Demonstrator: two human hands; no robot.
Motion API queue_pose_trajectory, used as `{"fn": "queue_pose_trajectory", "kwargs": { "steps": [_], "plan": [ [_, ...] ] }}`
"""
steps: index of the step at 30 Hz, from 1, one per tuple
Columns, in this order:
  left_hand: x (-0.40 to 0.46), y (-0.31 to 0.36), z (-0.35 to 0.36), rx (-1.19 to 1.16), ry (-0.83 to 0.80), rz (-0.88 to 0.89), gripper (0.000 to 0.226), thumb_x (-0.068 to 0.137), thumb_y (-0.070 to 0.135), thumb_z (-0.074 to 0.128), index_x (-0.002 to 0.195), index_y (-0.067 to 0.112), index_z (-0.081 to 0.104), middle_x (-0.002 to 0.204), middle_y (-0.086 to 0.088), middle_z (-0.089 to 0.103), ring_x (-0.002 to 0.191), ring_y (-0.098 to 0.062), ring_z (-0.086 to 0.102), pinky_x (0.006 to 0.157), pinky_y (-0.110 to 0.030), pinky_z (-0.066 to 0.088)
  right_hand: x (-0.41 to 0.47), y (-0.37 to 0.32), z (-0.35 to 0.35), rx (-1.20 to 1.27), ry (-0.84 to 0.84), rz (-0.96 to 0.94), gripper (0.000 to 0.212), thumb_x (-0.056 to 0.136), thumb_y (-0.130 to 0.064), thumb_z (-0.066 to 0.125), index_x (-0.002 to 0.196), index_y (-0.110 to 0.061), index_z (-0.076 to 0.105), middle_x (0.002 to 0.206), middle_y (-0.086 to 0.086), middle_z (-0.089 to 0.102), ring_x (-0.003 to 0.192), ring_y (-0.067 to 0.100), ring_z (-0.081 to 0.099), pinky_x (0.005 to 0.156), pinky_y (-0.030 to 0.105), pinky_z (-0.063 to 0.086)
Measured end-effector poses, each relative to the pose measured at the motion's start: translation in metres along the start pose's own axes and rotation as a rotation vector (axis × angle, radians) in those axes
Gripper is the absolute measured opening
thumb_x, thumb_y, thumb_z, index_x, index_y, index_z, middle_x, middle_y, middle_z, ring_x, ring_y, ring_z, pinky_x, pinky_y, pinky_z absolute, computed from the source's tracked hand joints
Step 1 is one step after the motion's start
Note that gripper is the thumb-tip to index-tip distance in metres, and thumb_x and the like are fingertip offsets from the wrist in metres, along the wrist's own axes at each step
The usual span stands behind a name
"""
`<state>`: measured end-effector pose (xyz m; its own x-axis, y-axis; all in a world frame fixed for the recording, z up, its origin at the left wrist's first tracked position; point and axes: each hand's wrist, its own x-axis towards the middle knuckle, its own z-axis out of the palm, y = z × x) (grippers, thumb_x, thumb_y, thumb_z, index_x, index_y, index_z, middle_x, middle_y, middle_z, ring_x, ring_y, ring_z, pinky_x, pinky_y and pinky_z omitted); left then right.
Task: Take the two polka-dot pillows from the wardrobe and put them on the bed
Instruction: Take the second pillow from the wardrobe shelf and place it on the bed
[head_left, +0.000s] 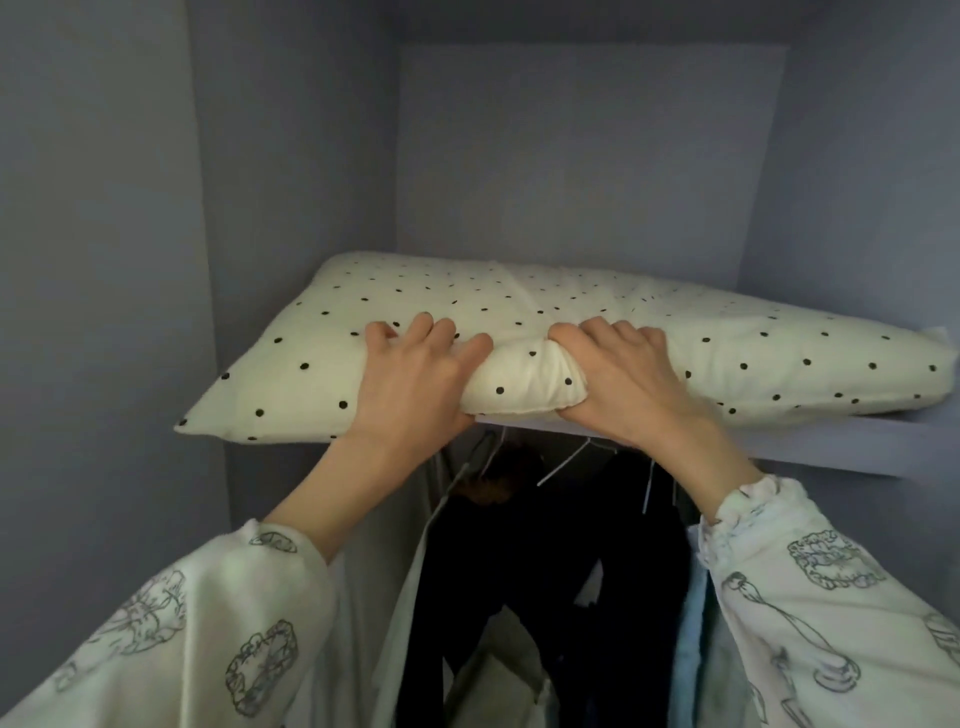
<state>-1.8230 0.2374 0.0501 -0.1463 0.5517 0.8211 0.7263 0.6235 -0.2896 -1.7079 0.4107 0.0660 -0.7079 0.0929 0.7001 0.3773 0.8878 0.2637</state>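
A cream pillow with black polka dots (519, 306) lies flat on the top shelf (831, 441) of the wardrobe, its near left corner sticking out past the shelf's front edge. My left hand (415, 379) and my right hand (618, 379) both grip the pillow's near edge, side by side, fingers on top and the fabric bunched between them. Only this one polka-dot pillow is in sight; whether another lies under or behind it is hidden.
Grey-blue wardrobe walls (104, 260) close in on the left, back and right. Below the shelf hang dark clothes (545, 571) on white hangers, with light garments (691, 623) to their right. My patterned sleeves fill the lower corners.
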Motion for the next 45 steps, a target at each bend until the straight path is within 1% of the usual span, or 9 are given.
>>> {"fn": "queue_pose_trajectory", "kwargs": {
  "steps": [5,8,14,19,24,28,32,37,45],
  "plan": [
    [-0.061,0.02,-0.016,-0.055,0.021,-0.037,0.055,0.052,0.035,0.074,0.103,0.019,0.06,0.08,-0.006,0.056,0.073,-0.03,0.053,0.068,-0.042,0.038,-0.058,-0.029,-0.007,-0.034,0.108,-0.005,0.061,0.056,-0.035,0.078,0.112,-0.017,0.06,0.106,0.01,0.062,0.089,0.033,0.058,0.084,0.048,0.038],
    [-0.081,0.02,-0.014,-0.05,-0.023,-0.009,0.057,0.051,0.039,0.075,0.101,0.017,0.06,0.078,-0.007,0.055,0.069,-0.029,0.052,0.066,-0.041,0.04,-0.082,-0.043,-0.005,-0.08,0.076,-0.027,0.07,0.051,-0.042,0.08,0.113,-0.016,0.059,0.112,0.01,0.061,0.099,0.032,0.057,0.093,0.049,0.038],
    [-0.093,0.022,-0.007,-0.089,-0.053,0.004,0.058,0.062,0.054,0.056,0.104,0.015,0.058,0.082,-0.009,0.054,0.071,-0.029,0.051,0.067,-0.041,0.039,-0.085,-0.041,-0.019,0.161,-0.01,0.009,0.063,0.079,-0.066,0.035,0.122,-0.024,0.054,0.13,0.001,0.051,0.124,0.022,0.042,0.108,0.044,0.017],
    [-0.098,0.014,-0.005,-0.088,-0.09,0.051,0.067,0.053,0.05,0.068,0.109,0.016,0.053,0.091,-0.007,0.056,0.076,-0.028,0.051,0.07,-0.04,0.039,-0.034,-0.038,-0.013,0.132,-0.088,0.09,0.05,0.092,-0.053,0.034,0.134,-0.028,0.041,0.147,0.001,0.036,0.138,0.021,0.024,0.11,0.056,0.011],
    [-0.108,-0.007,-0.004,-0.294,-0.11,0.122,0.051,0.08,0.053,0.047,0.112,0.015,0.06,0.104,-0.006,0.06,0.089,-0.027,0.056,0.079,-0.04,0.043,-0.016,-0.046,0.013,0.13,-0.033,0.277,0.055,0.095,-0.05,0.024,0.146,-0.031,0.019,0.157,-0.002,0.016,0.143,0.018,0.012,0.11,0.058,0.007],
    [-0.076,-0.028,-0.001,-0.308,-0.105,0.081,0.045,0.088,0.038,0.042,0.126,0.016,0.052,0.125,-0.009,0.055,0.114,-0.031,0.05,0.094,-0.046,0.035,-0.039,-0.054,0.034,0.05,0.066,0.257,0.055,0.094,-0.049,0.021,0.145,-0.027,0.026,0.156,0.001,0.021,0.143,0.02,0.016,0.109,0.057,0.009],
    [-0.021,-0.037,0.015,-0.317,-0.116,0.022,0.055,0.093,0.037,0.041,0.143,0.022,0.027,0.153,-0.008,0.024,0.142,-0.031,0.014,0.112,-0.055,0.009,-0.034,-0.041,0.045,-0.005,0.088,0.229,0.053,0.095,-0.047,0.019,0.146,-0.03,0.022,0.157,0.0,0.017,0.145,0.02,0.008,0.108,0.064,0.005],
    [0.05,-0.034,0.024,-0.265,0.002,0.051,0.063,0.088,0.037,0.047,0.144,0.028,0.02,0.156,-0.01,0.012,0.142,-0.034,0.007,0.107,-0.064,0.007,-0.008,-0.021,0.049,-0.148,0.203,0.251,0.05,0.098,-0.044,0.024,0.145,-0.029,0.029,0.153,0.0,0.028,0.143,0.026,0.016,0.106,0.07,0.002],
    [0.105,-0.048,0.027,-0.287,-0.078,-0.017,0.095,0.067,0.079,0.043,0.143,0.043,0.0,0.155,-0.011,0.014,0.141,-0.031,0.014,0.107,-0.061,0.012,-0.008,-0.013,0.065,-0.234,0.319,0.187,0.05,0.097,-0.044,0.032,0.144,-0.028,0.032,0.15,0.004,0.034,0.141,0.03,0.024,0.104,0.072,0.011]
  ]
}}
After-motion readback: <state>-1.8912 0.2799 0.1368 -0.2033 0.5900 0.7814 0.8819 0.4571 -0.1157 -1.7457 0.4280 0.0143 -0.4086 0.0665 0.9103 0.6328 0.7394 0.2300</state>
